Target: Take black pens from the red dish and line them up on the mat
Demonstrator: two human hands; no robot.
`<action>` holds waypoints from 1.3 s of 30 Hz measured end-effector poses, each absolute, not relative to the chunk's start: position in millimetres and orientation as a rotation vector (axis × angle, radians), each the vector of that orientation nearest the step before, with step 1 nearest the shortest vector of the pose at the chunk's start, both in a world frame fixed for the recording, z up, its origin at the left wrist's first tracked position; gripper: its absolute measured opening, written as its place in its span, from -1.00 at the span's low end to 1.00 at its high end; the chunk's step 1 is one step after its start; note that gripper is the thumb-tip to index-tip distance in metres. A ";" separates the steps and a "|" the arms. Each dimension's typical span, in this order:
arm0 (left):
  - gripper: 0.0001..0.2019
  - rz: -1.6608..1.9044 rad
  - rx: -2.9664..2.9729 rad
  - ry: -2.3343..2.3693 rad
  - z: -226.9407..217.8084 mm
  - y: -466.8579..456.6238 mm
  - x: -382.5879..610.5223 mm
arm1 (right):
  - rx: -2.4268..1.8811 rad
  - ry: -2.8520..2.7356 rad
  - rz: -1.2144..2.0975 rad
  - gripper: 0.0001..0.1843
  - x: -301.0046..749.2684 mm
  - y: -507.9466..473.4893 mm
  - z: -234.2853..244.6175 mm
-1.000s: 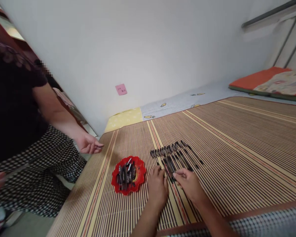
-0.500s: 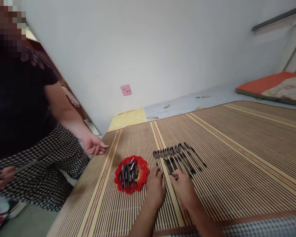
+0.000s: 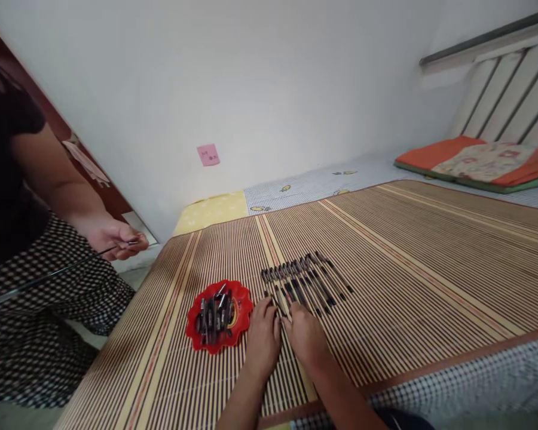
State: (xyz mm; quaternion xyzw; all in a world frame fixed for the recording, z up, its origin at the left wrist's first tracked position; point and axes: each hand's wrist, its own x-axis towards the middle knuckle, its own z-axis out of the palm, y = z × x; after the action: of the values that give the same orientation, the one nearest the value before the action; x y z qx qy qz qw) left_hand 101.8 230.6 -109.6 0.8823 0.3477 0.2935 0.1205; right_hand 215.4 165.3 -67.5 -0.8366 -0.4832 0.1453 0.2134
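Observation:
Black pens [image 3: 311,278] lie side by side in a slanting row on the striped bamboo mat [image 3: 385,269]. At the near left end of that row my left hand [image 3: 263,334] is bent down, a dark pen end showing just past its fingertips; most of that pen is hidden. Close to its right, my right hand [image 3: 305,337] is closed with thumb and fingers pinched at the lower end of a pen in the row. Left of my hands, a red scalloped dish [image 3: 244,319] holds several more dark pens [image 3: 215,316], some with silvery parts.
At the left stands another person in checked trousers [image 3: 67,298]; that person's hand [image 3: 116,239] grips a long thin rod [image 3: 49,278]. An orange folded cushion [image 3: 464,158] lies at the far right. Behind the mat is a white wall [image 3: 296,89] with a pink note [image 3: 208,155].
The view has turned to the right, so everything sits further left. My right hand has moved toward the row's left end, nearer my left hand. The other person's hand is raised with the rod.

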 end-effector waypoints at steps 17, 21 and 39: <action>-0.61 0.361 2.611 1.706 -13.8 232.5 -2.4 | -2.310 -1.479 0.320 -0.84 216.3 156.3 -73.3; -0.58 0.420 2.625 1.621 -8.9 226.2 -8.5 | -2.265 -1.390 0.308 -0.84 230.1 152.7 -76.9; -0.69 0.355 2.195 1.233 11.6 185.1 33.7 | -2.021 -1.361 0.243 -0.78 261.7 144.7 -88.4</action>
State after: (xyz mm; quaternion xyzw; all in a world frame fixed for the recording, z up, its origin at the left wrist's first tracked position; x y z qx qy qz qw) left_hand 33.7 185.1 11.6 0.8250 0.4632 0.1336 0.2949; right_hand 261.7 144.7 -88.4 -0.7764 -0.5229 0.0932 0.3394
